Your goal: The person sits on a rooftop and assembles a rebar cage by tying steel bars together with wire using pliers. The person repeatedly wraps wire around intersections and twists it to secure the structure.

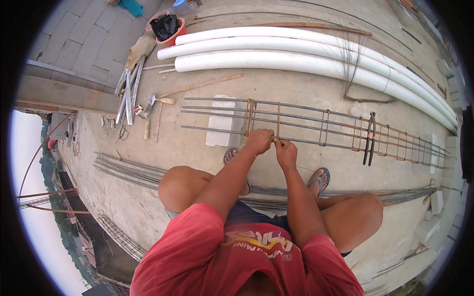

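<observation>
A long cage of steel reinforcing bars (301,123) lies in front of me, its left end raised on a pale block (220,121). My left hand (259,141) is closed round the near bar, beside a stirrup (278,118). Right beside it, my right hand (286,152) pinches at the spot where that stirrup meets the bar; whatever is between its fingertips is too small to make out. Several stirrups (250,116) are bunched just left of my hands. Pincers with dark handles (369,140) hang across the cage farther right.
White pipes (276,61) lie beyond the cage, with a bundle of thin wire (351,64) over them. Loose steel bars (261,203) run beneath my legs. At the far left are a trowel (160,100), a tape measure (138,109), metal strips (131,93) and an orange bucket (170,34).
</observation>
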Demonstrator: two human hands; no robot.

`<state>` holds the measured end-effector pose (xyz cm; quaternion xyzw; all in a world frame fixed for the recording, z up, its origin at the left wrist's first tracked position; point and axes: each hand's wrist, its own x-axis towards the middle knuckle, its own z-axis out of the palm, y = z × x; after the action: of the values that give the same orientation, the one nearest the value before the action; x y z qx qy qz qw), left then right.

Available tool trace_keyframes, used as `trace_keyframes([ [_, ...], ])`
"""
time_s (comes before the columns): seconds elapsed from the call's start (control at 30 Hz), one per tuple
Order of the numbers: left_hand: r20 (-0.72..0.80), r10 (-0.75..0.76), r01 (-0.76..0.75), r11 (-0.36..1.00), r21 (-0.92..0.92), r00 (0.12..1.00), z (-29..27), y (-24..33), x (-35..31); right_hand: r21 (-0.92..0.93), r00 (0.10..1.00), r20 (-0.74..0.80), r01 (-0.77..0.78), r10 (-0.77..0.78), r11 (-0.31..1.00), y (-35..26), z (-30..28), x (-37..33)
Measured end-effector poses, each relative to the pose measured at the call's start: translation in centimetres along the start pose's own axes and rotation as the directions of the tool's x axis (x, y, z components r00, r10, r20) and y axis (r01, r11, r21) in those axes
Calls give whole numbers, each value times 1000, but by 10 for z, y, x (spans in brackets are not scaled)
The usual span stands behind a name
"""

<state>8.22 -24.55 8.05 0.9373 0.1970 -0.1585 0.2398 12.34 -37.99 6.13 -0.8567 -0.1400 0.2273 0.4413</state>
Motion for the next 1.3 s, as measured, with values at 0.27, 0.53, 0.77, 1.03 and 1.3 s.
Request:
trace_keyframes([
  [0.27,69,-107,127,845,-519,992,20,-23,35,-178,998,-58,-34,24,983,-2,10,-1],
  [0.53,130,-186,218,608,-763,974,27,-24,43,-209,999,-44,-26,17,978,-6,8,-2],
  [0.77,28,-180,160,782,-602,983,17,-12,40,-156,997,-73,-35,24,987,-3,9,-1],
  [1.03,-56,-161,122,896,-427,985,25,-13,44,-175,998,-61,-34,24,984,-9,11,-4],
  [1.3,-280,-94,-62,863,-502,955,25,-1,6,-170,998,-58,-20,10,985,-2,11,-4],
])
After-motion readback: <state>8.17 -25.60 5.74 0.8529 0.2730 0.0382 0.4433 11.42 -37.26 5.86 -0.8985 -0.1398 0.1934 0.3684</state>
